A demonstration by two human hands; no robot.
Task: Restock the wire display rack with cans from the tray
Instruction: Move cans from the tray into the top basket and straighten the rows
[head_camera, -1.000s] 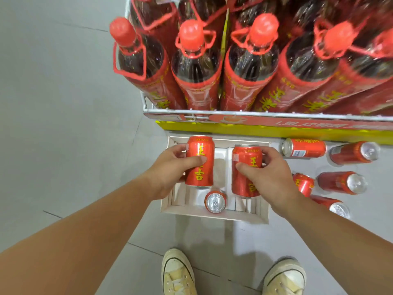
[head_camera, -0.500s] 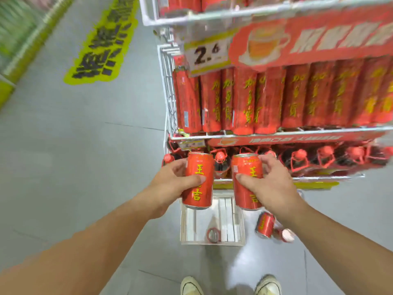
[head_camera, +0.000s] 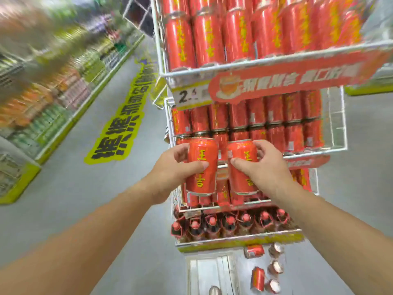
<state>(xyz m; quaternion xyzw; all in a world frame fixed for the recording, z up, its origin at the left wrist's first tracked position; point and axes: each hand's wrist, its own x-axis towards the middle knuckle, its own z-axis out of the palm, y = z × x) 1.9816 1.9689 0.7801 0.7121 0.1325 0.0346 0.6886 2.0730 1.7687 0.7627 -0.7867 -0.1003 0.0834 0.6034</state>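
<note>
- The wire display rack [head_camera: 338, 128] now fills the right of the view. One second ago the person looked down at the tray; since then the view has gone up the tiers, so I judge the picking is done and the placing comes next.
- The top tier [head_camera: 265, 62] is packed with red cans up to its front wire. The middle tier [head_camera: 276, 128] also shows a full front row, though to its right there is open room inside the wire side. I cannot tell which tier is the goal.
- The bottom tier holds dark bottles [head_camera: 229, 224] with red caps, so no cans belong there, I think.
- The tray [head_camera: 191, 271] lies on the floor below the rack, almost empty now; one can [head_camera: 213, 291] shows at its lower edge. More loose cans [head_camera: 258, 277] lie on the floor just beside it on the right.
- The left hand [head_camera: 170, 171] is clamped on the left can [head_camera: 202, 167], upright, in front of the middle tier.
- The right hand [head_camera: 263, 167] is clamped on the right can [head_camera: 242, 167], also upright. The two cans are just beside each other, nearly touching.
- The front wires stand close to the cans, so each can must go over an edge before it goes down.
</note>
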